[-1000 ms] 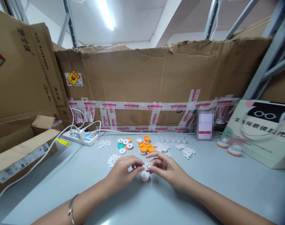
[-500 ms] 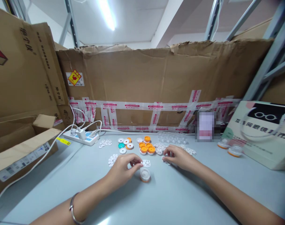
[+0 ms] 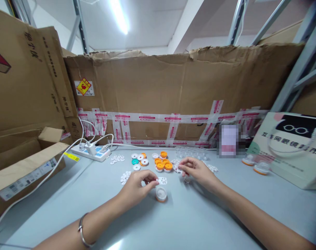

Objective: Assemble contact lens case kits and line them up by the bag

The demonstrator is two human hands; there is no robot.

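Observation:
My left hand (image 3: 141,185) pinches a small flat white plate with holes (image 3: 162,180) between thumb and fingers. Just below that plate stands a round clear-and-white case with an orange base (image 3: 161,194) on the table. My right hand (image 3: 195,169) has its thumb and fingertips closed together at the edge of a pile of small white pieces (image 3: 176,165); what they hold, if anything, is too small to make out. Under those fingertips lies a small clear piece (image 3: 186,179). Orange and white round parts (image 3: 163,164) are stacked between the hands, farther back.
White discs (image 3: 125,177) lie left of my left hand, with white and teal rings (image 3: 135,161) behind. Clear cups (image 3: 191,152) line the back. A power strip (image 3: 91,151), an open carton (image 3: 25,166), a paper bag (image 3: 288,149) and a cardboard wall (image 3: 152,86) surround the table.
My right hand has lifted slightly and shifted a little, uncovering the small clear piece beneath it. My left hand stays in place with the white plate.

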